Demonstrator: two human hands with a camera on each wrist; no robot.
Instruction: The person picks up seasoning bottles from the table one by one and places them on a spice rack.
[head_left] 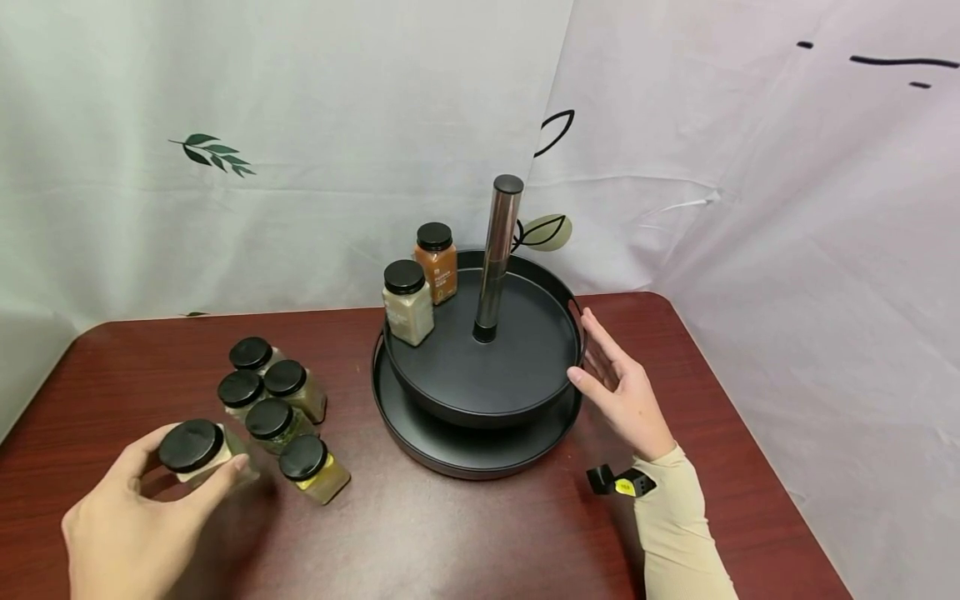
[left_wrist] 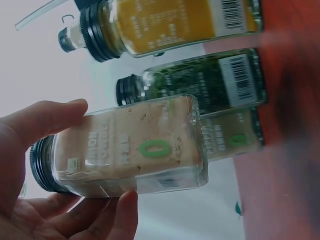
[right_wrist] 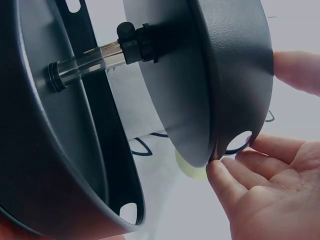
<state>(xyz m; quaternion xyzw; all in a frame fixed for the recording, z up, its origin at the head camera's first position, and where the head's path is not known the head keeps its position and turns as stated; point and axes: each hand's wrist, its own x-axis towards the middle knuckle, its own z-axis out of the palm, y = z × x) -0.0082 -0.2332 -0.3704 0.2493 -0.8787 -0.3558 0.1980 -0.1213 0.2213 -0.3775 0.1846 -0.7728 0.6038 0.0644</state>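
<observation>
My left hand (head_left: 138, 504) grips a square glass spice jar (left_wrist: 125, 145) of beige powder with a black lid, thumb on one side and fingers on the other. In the left wrist view its base is raised off the tabletop. Beside it stand several black-lidded jars, among them a yellow one (head_left: 324, 479) and a green herb one (left_wrist: 200, 82). My right hand (head_left: 626, 400) touches the outer wall of the upper tray (right_wrist: 237, 60) of a black two-tier rack, fingertips by the handle cutout (right_wrist: 239, 142) and thumb apart from them on the wall.
On the upper tray's left side stand an orange-brown spice jar (head_left: 437, 265) and a pale one (head_left: 408, 304). A metallic post (head_left: 497, 258) rises from its middle. The wider lower tray (head_left: 480, 462) rests on the reddish-brown table (head_left: 360, 550). White curtains (head_left: 322, 150) hang behind.
</observation>
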